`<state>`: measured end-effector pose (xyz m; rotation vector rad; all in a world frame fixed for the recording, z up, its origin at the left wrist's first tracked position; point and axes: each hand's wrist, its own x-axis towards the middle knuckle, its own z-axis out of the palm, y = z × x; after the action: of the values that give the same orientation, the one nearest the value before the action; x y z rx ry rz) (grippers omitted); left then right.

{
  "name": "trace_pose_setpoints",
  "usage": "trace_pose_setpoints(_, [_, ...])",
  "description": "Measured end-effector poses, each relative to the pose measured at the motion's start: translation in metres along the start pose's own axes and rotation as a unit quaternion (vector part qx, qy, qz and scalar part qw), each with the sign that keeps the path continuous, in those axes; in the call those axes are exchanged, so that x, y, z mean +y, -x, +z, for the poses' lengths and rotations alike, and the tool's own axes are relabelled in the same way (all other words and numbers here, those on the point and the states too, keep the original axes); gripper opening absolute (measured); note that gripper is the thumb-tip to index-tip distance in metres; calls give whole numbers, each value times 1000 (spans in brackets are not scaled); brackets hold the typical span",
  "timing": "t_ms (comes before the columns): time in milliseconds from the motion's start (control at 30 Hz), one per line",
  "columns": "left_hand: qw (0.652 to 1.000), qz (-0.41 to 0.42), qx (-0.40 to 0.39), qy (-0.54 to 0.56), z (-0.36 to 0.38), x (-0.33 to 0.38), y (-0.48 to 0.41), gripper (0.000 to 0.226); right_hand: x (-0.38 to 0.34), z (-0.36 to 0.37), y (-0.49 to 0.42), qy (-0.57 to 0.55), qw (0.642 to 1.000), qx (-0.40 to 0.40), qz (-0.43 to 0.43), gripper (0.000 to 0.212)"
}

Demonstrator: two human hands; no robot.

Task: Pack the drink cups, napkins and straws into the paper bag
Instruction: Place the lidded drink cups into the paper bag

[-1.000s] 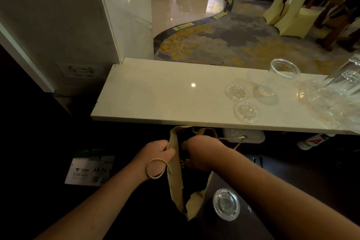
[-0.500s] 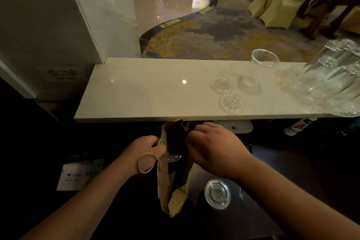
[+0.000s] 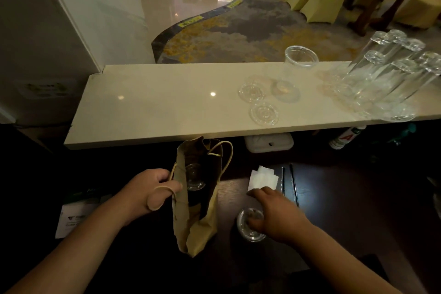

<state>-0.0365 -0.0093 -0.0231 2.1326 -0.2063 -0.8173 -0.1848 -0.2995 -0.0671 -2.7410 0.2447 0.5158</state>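
Note:
A brown paper bag (image 3: 182,227) stands open on the dark counter. One lidded drink cup (image 3: 195,178) sits inside it. My left hand (image 3: 152,188) grips the bag's left rim, with a handle loop around the thumb. My right hand (image 3: 274,215) rests on top of a second lidded cup (image 3: 248,227) to the right of the bag, fingers curled over its lid. White napkins (image 3: 262,178) lie just beyond that hand. Two dark straws (image 3: 293,184) lie beside the napkins.
A pale stone shelf (image 3: 152,107) runs across behind the bag. On it stand an empty clear cup (image 3: 294,71), two loose lids (image 3: 263,112) and stacks of clear cups (image 3: 386,79) at the right. A white box (image 3: 268,142) sits under the shelf edge.
My right hand has left the bag's mouth and moved right and down onto the second cup. The first cup now sits inside the bag. My left hand still holds the rim.

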Motion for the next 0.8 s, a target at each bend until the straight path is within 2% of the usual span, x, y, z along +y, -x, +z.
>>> trace_pose_setpoints(100, [999,3,7,50,6,0,5,35,5,26,-1,28,998,-53,8,92])
trace_pose_setpoints(200, [996,1,-2,84,11,-1,8,35,6,44,-1,52,995,-85,8,103])
trace_pose_setpoints(300, [994,-6,-4,111,18,-4,9,29,5,57,-3,64,994,-82,13,101])
trace_pose_setpoints(433, [995,-23,-18,90,22,-6,8,11,1,57,-7,81,993,-84,26,94])
trace_pose_setpoints(567, [996,-21,-12,84,18,-7,6,13,-12,22,-3,99,991,-79,40,92])
trace_pose_setpoints(800, [998,-14,-18,59,11,1,11,22,-59,-101,22,123,990,-61,15,101])
